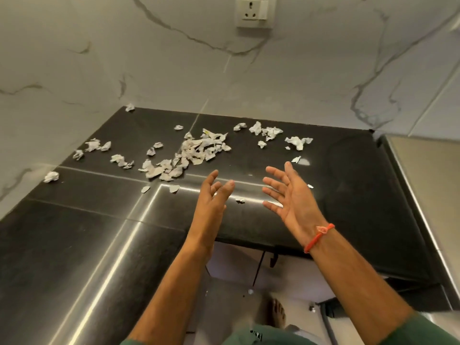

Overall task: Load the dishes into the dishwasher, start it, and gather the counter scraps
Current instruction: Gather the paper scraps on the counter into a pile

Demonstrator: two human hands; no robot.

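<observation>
Nearest, both arms reach forward over the front edge of the dark surface [348, 170]. The left hand [211, 195] is edge-on, fingers straight and close together, its grip wide and holding nothing. The right hand [288, 195], with an orange wrist band [319, 236], is palm-up and turned inward, fingers spread, its grip also wide and empty. The two palms face each other with a gap between them.

In that gap lies one small scrap [240, 200] on the surface, just beyond the left fingertips. Two more small scraps [174, 188] sit just left of the left hand.

Farther out, the main heap of paper scraps [191, 153] lies ahead and to the left of both hands, its long axis running from near-left to far-right. The left hand is the nearer one to it. A smaller cluster [270, 131] lies far ahead of the right hand, and single scraps trail to the far left [51, 176] and into the back corner [129, 107].

Gathering looks barely begun; the likely move is a sweep from the outer scraps inward.
</observation>
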